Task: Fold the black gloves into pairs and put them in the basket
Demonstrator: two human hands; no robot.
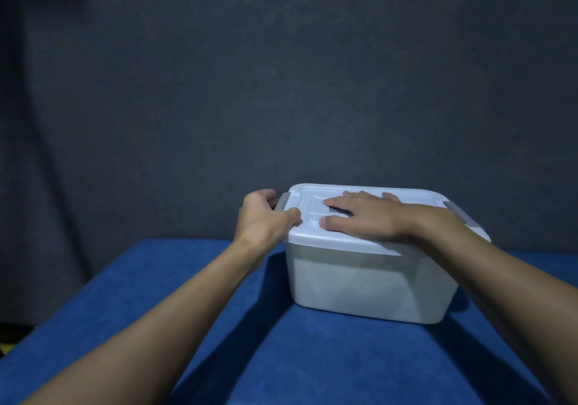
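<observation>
our left hand [266,213] curls round the grey left latch [283,201] at the nine o'clock end of the lid, thumb on the lid's corner, fingers hooked behind the latch; it grips that latch. our right hand [366,217] lies flat, fingers straight and spread, pressing the middle of the white lid [328,242] and holding nothing. under the lid stands the white basket [359,285], closed, on the blue cloth [156,310], toward five o'clock of the view's centre, with a dark backdrop [281,76] at twelve o'clock. the right latch [463,213] shows at the three o'clock end, untouched. no black gloves are in sight; whether any lie inside we cannot tell, for the walls are opaque

we judge the step to be working the left latch, though whether it is snapping on or coming off we cannot tell. to do it well we bear down with the flat palm so the basket neither tips nor slides toward three o'clock, and we swing the latch cleanly about its hinge with the fingertips rather than wrenching the lid's corner. the three o'clock latch then wants the same, hands swapped
</observation>
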